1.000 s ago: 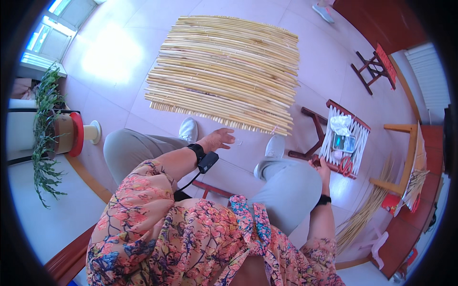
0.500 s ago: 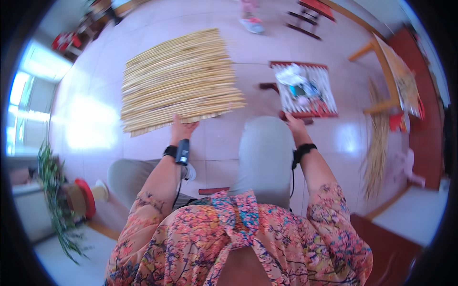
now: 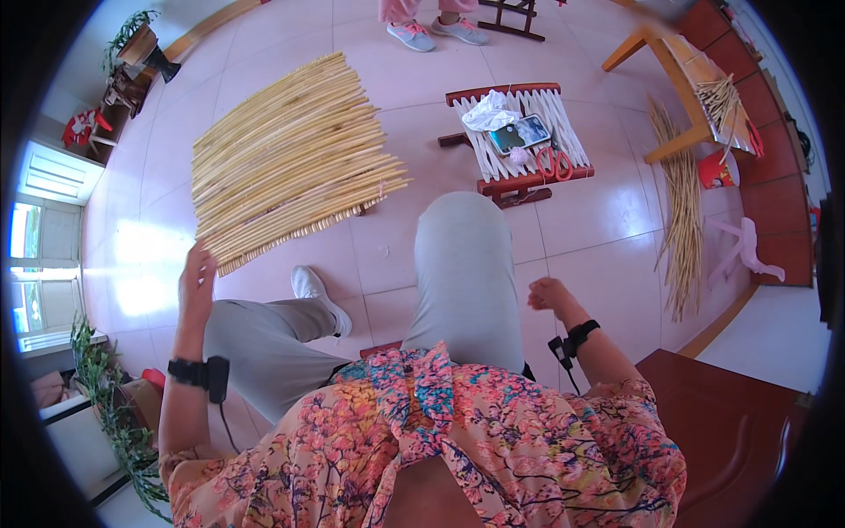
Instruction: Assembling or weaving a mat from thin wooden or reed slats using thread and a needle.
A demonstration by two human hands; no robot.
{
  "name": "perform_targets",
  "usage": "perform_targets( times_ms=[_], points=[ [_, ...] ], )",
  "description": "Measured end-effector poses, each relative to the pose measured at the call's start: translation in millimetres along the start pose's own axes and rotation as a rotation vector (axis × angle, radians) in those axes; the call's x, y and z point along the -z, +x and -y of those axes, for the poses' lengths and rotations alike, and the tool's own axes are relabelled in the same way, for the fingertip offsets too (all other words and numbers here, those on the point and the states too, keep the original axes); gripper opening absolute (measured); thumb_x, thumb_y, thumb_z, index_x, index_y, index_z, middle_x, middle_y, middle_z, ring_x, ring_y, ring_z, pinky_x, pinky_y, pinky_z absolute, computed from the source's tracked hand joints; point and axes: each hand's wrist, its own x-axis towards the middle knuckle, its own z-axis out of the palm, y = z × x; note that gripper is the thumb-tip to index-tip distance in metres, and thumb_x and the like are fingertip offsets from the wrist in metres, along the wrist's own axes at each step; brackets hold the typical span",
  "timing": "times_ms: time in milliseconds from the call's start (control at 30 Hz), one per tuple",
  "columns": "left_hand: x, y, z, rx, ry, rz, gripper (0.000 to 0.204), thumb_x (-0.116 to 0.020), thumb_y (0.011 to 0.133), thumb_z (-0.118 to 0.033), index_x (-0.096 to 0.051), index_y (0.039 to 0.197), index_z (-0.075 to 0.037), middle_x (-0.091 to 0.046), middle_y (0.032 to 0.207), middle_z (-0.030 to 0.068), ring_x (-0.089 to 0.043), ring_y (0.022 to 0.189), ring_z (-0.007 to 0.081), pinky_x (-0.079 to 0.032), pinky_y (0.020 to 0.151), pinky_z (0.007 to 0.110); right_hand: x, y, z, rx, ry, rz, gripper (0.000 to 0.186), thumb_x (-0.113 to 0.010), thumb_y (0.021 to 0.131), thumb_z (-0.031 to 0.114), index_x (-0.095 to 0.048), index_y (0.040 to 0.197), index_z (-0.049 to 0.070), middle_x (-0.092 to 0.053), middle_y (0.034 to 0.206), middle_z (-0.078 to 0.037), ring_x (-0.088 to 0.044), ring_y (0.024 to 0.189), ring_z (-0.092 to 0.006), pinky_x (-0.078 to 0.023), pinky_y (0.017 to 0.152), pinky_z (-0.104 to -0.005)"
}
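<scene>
Head: left hand [image 3: 195, 275] at stick mat [image 3: 282, 150]; pot [image 3: 137, 44] holds plant [image 3: 129, 24].

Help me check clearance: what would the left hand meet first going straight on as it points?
The left hand would probably meet the near-left corner of the yellow stick mat; whether they touch is unclear.

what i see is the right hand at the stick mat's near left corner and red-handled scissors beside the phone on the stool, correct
Not the right hand: the head view shows the left hand at the near left corner of the stick mat. The red-handled scissors are indeed beside the phone on the stool.
</scene>
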Motion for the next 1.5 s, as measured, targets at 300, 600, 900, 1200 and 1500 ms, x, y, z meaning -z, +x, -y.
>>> perform_targets(
  times_ms=[300, 600, 900, 1200, 1500],
  points=[
    [1.5, -52.1, 10.3, -0.157, 0.256, -0.117, 0.052, -0.043, 0.088, -0.023, -0.027, 0.132, 0.0, -0.036, 0.13, 0.02, -0.035, 0.121, 0.0324, -0.026, 0.101, 0.038, -71.5, -23.5, 64.7, 0.789, -0.525, 0.595, 0.03, -0.054, 0.081, 0.019, -0.056, 0.1, -0.004, -0.063, 0.094, -0.011, -0.061, 0.078, -0.0205, -0.049, 0.07, -0.0324],
    [1.4, -37.6, 13.7, -0.234, 0.298, -0.148, 0.05, -0.044, 0.088, -0.023, -0.03, 0.13, 0.001, -0.038, 0.129, 0.0198, -0.037, 0.119, 0.0334, -0.029, 0.099, 0.038, -82.5, -39.4, 7.8, 0.422, -0.565, 0.555, 0.03, -0.051, 0.083, 0.021, -0.057, 0.104, 0.001, -0.061, 0.096, -0.01, -0.059, 0.08, -0.0234, -0.048, 0.073, -0.0336],
    [7.3, -44.8, 24.7, -0.173, 0.267, -0.159, 0.047, -0.038, 0.089, -0.02, -0.029, 0.131, 0.0, -0.036, 0.132, 0.0173, -0.036, 0.12, 0.0325, -0.028, 0.099, 0.038, 29.9, 39.9, 133.0, 0.39, 0.22, -0.491, 0.018, -0.051, 0.082, 0.021, -0.057, 0.079, 0.004, -0.056, 0.061, -0.005, -0.053, 0.051, -0.0117, -0.041, 0.044, -0.023],
    [11.3, -46.2, 21.8, -0.073, 0.308, -0.156, 0.047, -0.036, 0.09, -0.023, -0.03, 0.131, -0.001, -0.036, 0.132, 0.0163, -0.036, 0.121, 0.0322, -0.028, 0.099, 0.038, 5.7, 109.8, 210.0, 0.858, -0.533, -0.768, 0.036, -0.071, 0.064, 0.023, -0.057, 0.092, 0.005, -0.058, 0.082, -0.013, -0.056, 0.082, -0.0284, -0.045, 0.071, -0.037],
    [10.4, -45.9, 21.4, -0.065, 0.288, -0.193, 0.046, -0.035, 0.091, -0.024, -0.031, 0.131, -0.002, -0.038, 0.131, 0.0161, -0.036, 0.121, 0.0319, -0.028, 0.099, 0.038, -10.9, 126.2, 213.4, 0.863, -0.84, -0.904, 0.046, -0.071, 0.059, 0.02, -0.056, 0.1, 0.007, -0.058, 0.094, -0.016, -0.054, 0.088, -0.0321, -0.043, 0.079, -0.0382]
  ],
)
